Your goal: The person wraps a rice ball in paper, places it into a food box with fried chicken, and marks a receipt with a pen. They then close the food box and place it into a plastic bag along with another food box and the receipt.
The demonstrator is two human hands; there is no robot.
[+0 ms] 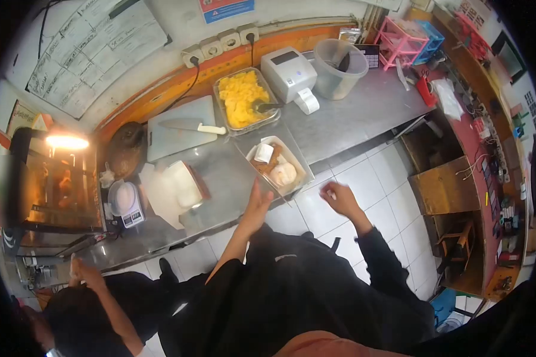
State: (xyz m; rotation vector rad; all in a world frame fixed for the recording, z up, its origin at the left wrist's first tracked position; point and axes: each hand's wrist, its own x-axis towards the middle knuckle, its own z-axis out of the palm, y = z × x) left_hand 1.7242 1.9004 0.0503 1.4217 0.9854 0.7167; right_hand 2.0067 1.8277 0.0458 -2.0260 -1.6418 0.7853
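Note:
A paper food box (301,172) stands open at the counter's front edge, holding a mound of rice (283,174), brown fried food (267,165) and a small white packet (263,153). My left hand (257,207) is open beside the box's near left corner, fingers stretched towards it; whether they touch cannot be seen. Right of the box, over the floor, my right hand (341,200) is closed, with fingertips curled towards the thumb. Anything between them is too small to name.
Behind the box are a tub of yellow food (239,98), a label printer (287,72) and a clear bucket (339,68). Leftward lie a knife (187,126) on a cutting board (181,143), another box (184,185), a scale (131,213) and a lit display case (59,178). A co-worker's hands (84,272) show lower left.

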